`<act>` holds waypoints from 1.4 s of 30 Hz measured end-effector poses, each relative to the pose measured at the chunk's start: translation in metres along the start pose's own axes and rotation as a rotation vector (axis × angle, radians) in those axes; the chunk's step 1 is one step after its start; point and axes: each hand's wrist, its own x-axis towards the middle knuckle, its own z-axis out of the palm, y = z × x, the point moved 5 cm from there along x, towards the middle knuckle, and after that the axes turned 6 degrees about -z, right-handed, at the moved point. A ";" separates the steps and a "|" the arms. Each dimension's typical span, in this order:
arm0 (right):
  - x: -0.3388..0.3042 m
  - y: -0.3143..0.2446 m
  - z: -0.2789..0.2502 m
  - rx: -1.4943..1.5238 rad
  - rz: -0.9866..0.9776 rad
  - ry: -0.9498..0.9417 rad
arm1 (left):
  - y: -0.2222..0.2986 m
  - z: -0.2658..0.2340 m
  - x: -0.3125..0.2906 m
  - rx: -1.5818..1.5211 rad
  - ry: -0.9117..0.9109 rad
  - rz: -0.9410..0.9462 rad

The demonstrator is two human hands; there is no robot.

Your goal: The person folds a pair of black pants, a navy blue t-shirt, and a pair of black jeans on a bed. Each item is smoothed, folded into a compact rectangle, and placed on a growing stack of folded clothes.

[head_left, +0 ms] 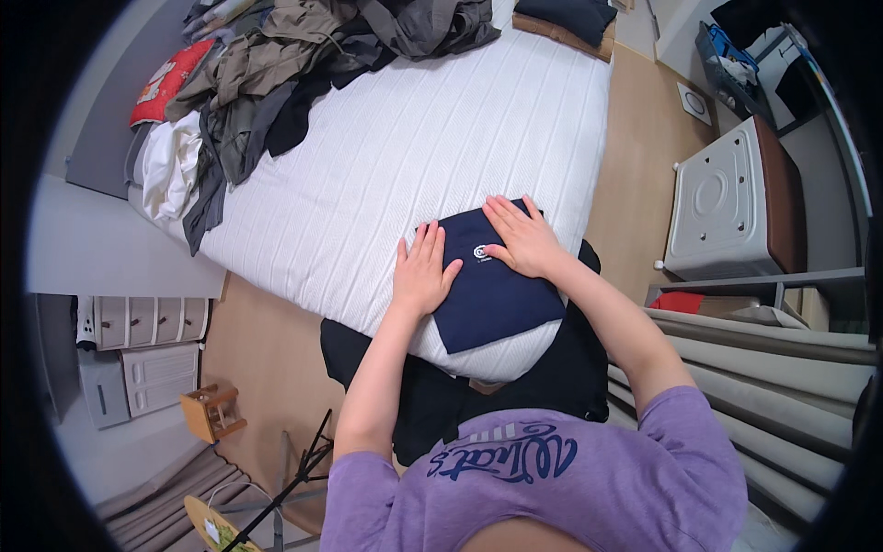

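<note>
"Head view: what are your hands on?"

"A navy garment (pixel 501 304), lying on the near end of the bed (pixel 441 129), toward its right side. My left hand (pixel 424 273) is flat along the garment's left edge, thumb over the cloth. My right hand (pixel 526 241) is flat across its upper right part, thumb by the small white emblem (pixel 481 251). The hands are apart, palms down, fingers straight; neither grips anything."

"How far along is that piece?"

"Nearly finished, I'd judge. It's a compact, four-sided bundle with its emblem facing up, and the front looks mostly smooth. I can't see how the layers sit underneath."

"And the rest?"

"At the bed's far right corner there's a dark cloth (pixel 566 13) on top of a brown one (pixel 563 34); both look folded, though the frame cuts them off. The bed's far left side is another matter: a heap of grey and olive clothes (pixel 248 83) lies loose and crumpled, with a white cloth (pixel 172 166) bunched beside it. Those look undone to me. How many pieces are in there, I can't tell."
</note>
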 end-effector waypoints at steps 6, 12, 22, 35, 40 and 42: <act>-0.045 0.051 -0.021 0.361 0.521 0.579 | -0.054 -0.016 -0.032 -0.558 0.380 -0.471; -0.047 0.071 -0.009 0.855 0.588 0.339 | -0.064 -0.019 -0.027 -0.967 0.060 -0.482; -0.003 0.091 -0.023 1.339 0.506 0.276 | -0.066 -0.041 0.053 -1.247 -0.065 -0.327; -0.014 -0.017 -0.001 0.061 0.045 0.116 | 0.044 -0.002 -0.026 -0.115 0.178 0.093; -0.009 -0.013 0.005 0.070 0.042 0.138 | 0.040 0.014 -0.023 -0.116 0.114 0.037; -0.010 -0.008 -0.003 0.117 0.085 0.116 | 0.039 0.011 -0.024 -0.117 0.110 0.046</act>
